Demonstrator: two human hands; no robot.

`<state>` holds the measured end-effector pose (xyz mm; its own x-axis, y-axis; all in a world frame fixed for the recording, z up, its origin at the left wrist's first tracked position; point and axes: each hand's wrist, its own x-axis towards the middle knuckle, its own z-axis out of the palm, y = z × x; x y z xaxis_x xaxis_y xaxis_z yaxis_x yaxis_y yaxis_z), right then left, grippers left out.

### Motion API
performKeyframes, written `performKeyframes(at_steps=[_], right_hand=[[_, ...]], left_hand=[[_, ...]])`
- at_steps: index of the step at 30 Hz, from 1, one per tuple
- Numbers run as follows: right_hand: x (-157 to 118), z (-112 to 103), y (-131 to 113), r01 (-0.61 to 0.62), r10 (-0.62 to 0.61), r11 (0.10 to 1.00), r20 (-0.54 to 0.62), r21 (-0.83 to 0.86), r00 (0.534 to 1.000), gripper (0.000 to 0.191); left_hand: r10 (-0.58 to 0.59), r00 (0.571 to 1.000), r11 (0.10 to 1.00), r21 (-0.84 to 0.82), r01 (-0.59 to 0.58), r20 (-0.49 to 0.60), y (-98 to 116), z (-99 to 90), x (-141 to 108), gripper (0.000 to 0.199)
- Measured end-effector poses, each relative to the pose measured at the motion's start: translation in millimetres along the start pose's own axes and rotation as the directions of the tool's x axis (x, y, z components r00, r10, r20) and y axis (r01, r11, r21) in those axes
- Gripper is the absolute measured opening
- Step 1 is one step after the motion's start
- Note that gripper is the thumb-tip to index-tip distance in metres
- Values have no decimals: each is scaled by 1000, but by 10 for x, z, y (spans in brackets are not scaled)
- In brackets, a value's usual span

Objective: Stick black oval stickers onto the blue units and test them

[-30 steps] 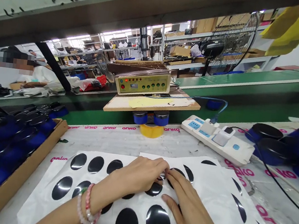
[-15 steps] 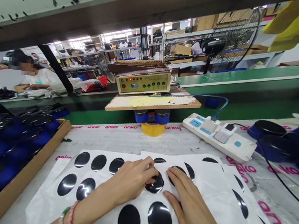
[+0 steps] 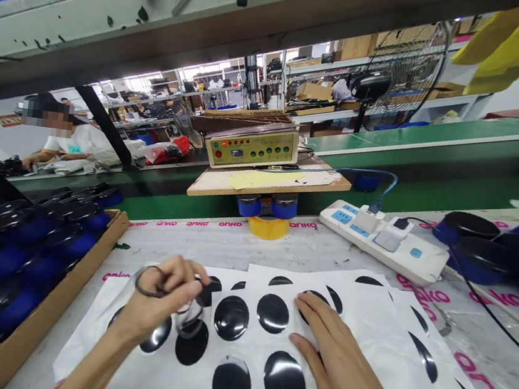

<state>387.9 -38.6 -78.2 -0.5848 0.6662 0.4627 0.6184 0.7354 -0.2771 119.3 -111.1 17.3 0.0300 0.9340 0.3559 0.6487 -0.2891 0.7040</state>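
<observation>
My left hand (image 3: 166,296) is raised over the left part of the white sheets, its fingers closed on a thin, see-through round film (image 3: 149,282) with a dark edge. A blurred clear curve also shows below the fingertips; I cannot tell whether it is part of the same piece. My right hand (image 3: 330,348) lies flat on the upper white sheet (image 3: 358,314), fingers stretched out and partly covering a black round sticker. Left of its fingertips is a glossy black round sticker (image 3: 272,313). Several more black stickers (image 3: 284,383) sit in rows on the sheets.
A cardboard tray (image 3: 63,284) of blue, black-topped round parts stands at left. More such parts (image 3: 483,257) lie at right, beside a white power strip (image 3: 381,241). Behind are a control box (image 3: 252,148) on a board and a green conveyor (image 3: 412,144). A person sits far left.
My left hand has moved left and up from the black sticker beside my right hand, now carrying the thin round film. My right hand stays flat on the sheet.
</observation>
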Motion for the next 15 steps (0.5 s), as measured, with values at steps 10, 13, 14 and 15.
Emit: performKeyframes(at_steps=[10, 13, 14, 15], right_hand=[[149, -25, -375, 166, -185, 978, 168, 124, 968, 40], [130, 42, -393, 85, -129, 981, 263, 173, 956, 41], [128, 47, -394, 57, -111, 980, 288, 189, 951, 42], [132, 41, -397, 37, -100, 979, 310, 203, 946, 43]], left_hand=[[-87, 876, 905, 405, -130, 475, 119, 350, 120, 36], [-82, 845, 899, 405, -166, 528, 89, 381, 223, 32], [-80, 836, 896, 407, -178, 543, 82, 382, 249, 31], [-78, 828, 892, 410, -191, 555, 78, 383, 269, 30]])
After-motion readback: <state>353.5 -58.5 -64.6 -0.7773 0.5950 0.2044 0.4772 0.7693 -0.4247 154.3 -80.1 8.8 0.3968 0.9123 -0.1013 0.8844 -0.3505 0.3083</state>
